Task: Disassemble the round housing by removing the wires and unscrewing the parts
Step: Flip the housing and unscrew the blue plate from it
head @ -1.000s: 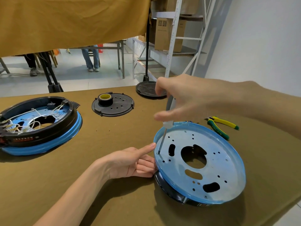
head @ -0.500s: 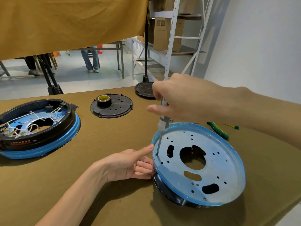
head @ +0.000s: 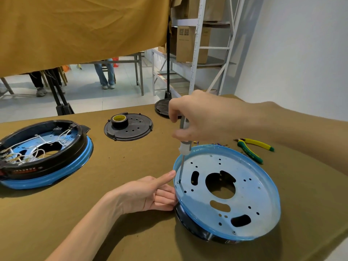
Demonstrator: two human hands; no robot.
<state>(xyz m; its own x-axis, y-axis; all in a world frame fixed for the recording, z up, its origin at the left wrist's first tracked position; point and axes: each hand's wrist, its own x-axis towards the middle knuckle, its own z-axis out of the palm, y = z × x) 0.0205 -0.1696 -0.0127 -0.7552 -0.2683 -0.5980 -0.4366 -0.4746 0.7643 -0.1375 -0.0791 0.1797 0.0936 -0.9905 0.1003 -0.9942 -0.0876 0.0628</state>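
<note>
A round housing [head: 250, 200] with a blue-filmed metal plate full of holes lies at the front right of the table, on a black ring. My right hand [head: 203, 117] grips the clear handle of a screwdriver [head: 183, 149], whose shaft stands nearly upright with its tip on a screw at the plate's left edge. My left hand [head: 148, 194] holds the housing's left rim, thumb along the top edge and fingers curled under the lip.
A second round housing [head: 45, 157] with white wires inside sits at the left. A black perforated disc [head: 130, 129] carries a tape roll [head: 119, 120]. Green and yellow pliers [head: 252, 149] lie at the right. A stand base [head: 162, 109] is at the table's back edge.
My right hand has shifted left and down along the screwdriver, bringing it more upright over the screw. My left hand stays on the rim.
</note>
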